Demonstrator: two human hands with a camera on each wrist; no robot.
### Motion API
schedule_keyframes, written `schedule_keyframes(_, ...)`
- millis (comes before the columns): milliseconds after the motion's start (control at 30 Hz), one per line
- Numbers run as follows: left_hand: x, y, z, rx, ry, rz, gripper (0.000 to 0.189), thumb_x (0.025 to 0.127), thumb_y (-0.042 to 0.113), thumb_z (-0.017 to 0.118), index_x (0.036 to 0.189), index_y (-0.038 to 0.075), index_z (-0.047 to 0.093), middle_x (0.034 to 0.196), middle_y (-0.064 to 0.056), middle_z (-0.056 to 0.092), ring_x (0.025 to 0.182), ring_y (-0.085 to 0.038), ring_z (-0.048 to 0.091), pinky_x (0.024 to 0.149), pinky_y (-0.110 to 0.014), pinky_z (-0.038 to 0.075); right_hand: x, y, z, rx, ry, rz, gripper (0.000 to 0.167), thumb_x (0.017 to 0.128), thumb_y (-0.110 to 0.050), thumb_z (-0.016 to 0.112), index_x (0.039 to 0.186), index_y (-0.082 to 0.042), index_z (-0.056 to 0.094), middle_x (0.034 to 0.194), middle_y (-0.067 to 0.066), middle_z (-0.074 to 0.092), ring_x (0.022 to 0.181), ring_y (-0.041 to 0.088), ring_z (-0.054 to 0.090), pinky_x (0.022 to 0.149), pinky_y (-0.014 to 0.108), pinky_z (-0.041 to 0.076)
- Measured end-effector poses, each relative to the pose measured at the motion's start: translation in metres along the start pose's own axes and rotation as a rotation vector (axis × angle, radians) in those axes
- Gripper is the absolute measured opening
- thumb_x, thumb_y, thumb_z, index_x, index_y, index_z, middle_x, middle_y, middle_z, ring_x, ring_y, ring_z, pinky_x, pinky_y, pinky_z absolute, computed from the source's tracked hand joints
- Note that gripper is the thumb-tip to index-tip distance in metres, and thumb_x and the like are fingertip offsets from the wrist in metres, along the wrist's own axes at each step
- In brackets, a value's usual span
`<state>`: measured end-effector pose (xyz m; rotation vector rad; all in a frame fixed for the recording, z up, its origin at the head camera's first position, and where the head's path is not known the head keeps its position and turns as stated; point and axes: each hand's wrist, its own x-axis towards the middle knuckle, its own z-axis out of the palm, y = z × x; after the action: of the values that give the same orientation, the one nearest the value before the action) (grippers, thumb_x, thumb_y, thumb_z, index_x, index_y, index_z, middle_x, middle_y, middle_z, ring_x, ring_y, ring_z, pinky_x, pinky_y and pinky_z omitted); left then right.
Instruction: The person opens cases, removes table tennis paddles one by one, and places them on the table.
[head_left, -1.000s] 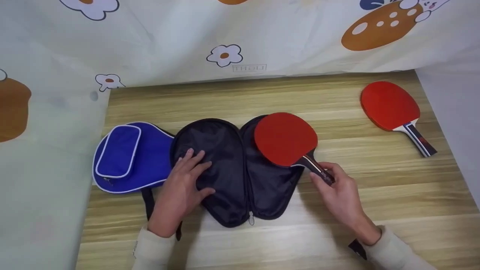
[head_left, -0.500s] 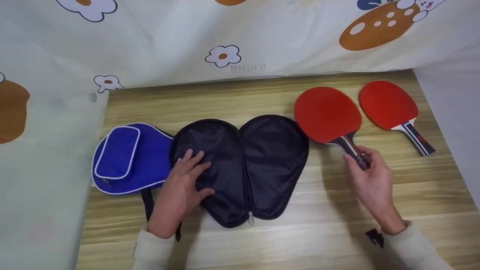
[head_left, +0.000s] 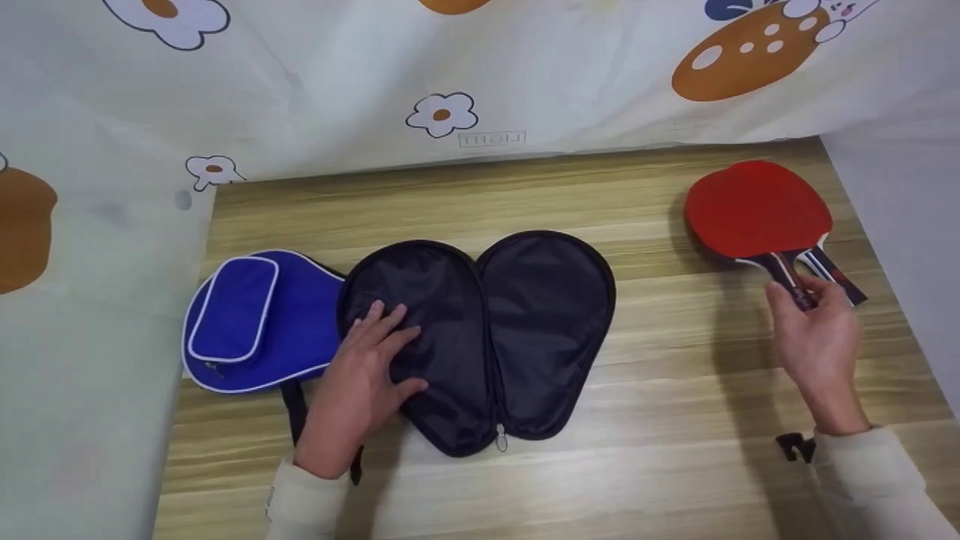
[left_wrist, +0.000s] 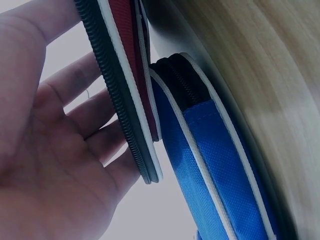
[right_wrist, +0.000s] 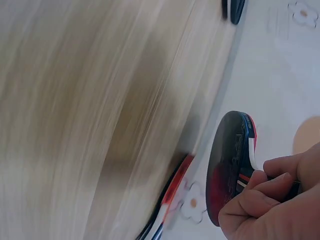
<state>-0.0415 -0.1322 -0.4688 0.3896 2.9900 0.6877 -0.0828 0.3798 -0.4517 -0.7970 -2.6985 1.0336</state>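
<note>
Left hand [head_left: 361,390] rests spread on the open case [head_left: 551,322]; right hand [head_left: 821,345] grips one paddle [head_left: 757,210], now moved to upper right, thus outside, like the second paddle [head_left: 840,280].

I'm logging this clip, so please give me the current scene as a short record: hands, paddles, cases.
Left hand: fingers spread over left half of the open case
Right hand: grips red paddle by its handle, above the table
Second paddle: mostly hidden behind the held one in head view
Blue case: left of the open case, partly hidden by it
</note>
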Motion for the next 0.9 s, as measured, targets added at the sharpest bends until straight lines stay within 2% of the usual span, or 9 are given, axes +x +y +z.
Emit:
schedule_keyframes(200, -0.001, 0.001, 0.000, -0.006, -0.004, -0.001, 0.068, 0.073, 0.031, 0.092, 0.133, 0.011, 0.068, 0.157, -0.011, 0.049, 0.154, -0.035, 0.033, 0.127, -0.053, 0.029, 0.025, 0.013, -0.009, 0.015, 0.001, 0.104, 0.062, 0.099, -0.043, 0.055, 0.146, -0.003, 0.050, 0.094, -0.004, 0.055, 0.064, 0.000, 0.050, 0.052, 0.014, 0.042)
schedule_keyframes(300, -0.001, 0.001, -0.001, -0.010, -0.005, 0.000, 0.068, 0.074, 0.031, 0.092, 0.134, 0.011, 0.067, 0.157, -0.011, 0.049, 0.154, -0.035, 0.033, 0.126, -0.054, 0.029, 0.036, 0.022, -0.013, 0.014, 0.010, 0.120, 0.062, 0.099, -0.045, 0.055, 0.145, -0.003, 0.052, 0.091, -0.008, 0.054, 0.059, -0.001, 0.050, 0.052, 0.015, 0.042)
schedule_keyframes(433, -0.001, 0.001, -0.002, -0.011, -0.003, -0.001, 0.068, 0.074, 0.031, 0.092, 0.133, 0.011, 0.067, 0.157, -0.012, 0.049, 0.154, -0.036, 0.033, 0.126, -0.054, 0.030, 0.051, 0.036, -0.014, 0.007, 0.049, 0.099, 0.061, 0.099, -0.044, 0.056, 0.143, -0.002, 0.054, 0.096, -0.007, 0.055, 0.066, -0.003, 0.050, 0.057, 0.011, 0.041)
schedule_keyframes(533, -0.001, 0.001, -0.002, -0.011, -0.003, -0.001, 0.068, 0.074, 0.032, 0.092, 0.133, 0.011, 0.068, 0.157, -0.012, 0.049, 0.154, -0.035, 0.033, 0.126, -0.054, 0.030, 0.060, 0.046, -0.013, -0.023, 0.082, 0.083, 0.061, 0.099, -0.043, 0.057, 0.143, -0.002, 0.054, 0.111, 0.004, 0.061, 0.076, -0.005, 0.045, 0.062, 0.008, 0.038)
schedule_keyframes(633, 0.000, 0.001, -0.002, -0.006, 0.002, 0.001, 0.067, 0.073, 0.031, 0.092, 0.133, 0.011, 0.068, 0.157, -0.012, 0.050, 0.154, -0.035, 0.033, 0.126, -0.054, 0.030, 0.067, 0.055, -0.014, -0.060, 0.098, 0.062, 0.060, 0.099, -0.042, 0.057, 0.143, -0.002, 0.055, 0.124, 0.013, 0.062, 0.077, -0.009, 0.041, 0.065, 0.008, 0.036)
schedule_keyframes(800, 0.000, 0.001, -0.002, 0.006, 0.010, 0.004, 0.067, 0.073, 0.032, 0.093, 0.132, 0.011, 0.069, 0.156, -0.012, 0.051, 0.153, -0.035, 0.035, 0.126, -0.053, 0.031, 0.077, 0.063, -0.017, -0.115, 0.110, 0.002, 0.056, 0.098, -0.041, 0.059, 0.138, -0.002, 0.060, 0.109, 0.005, 0.061, 0.073, -0.014, 0.036, 0.069, 0.011, 0.033)
schedule_keyframes(900, 0.000, 0.001, -0.002, 0.006, 0.007, 0.006, 0.067, 0.073, 0.033, 0.092, 0.132, 0.011, 0.068, 0.156, -0.012, 0.051, 0.153, -0.035, 0.035, 0.126, -0.052, 0.030, 0.080, 0.067, -0.019, -0.147, 0.124, -0.036, 0.053, 0.098, -0.039, 0.060, 0.137, -0.002, 0.062, 0.111, 0.011, 0.066, 0.075, -0.017, 0.033, 0.072, 0.010, 0.031)
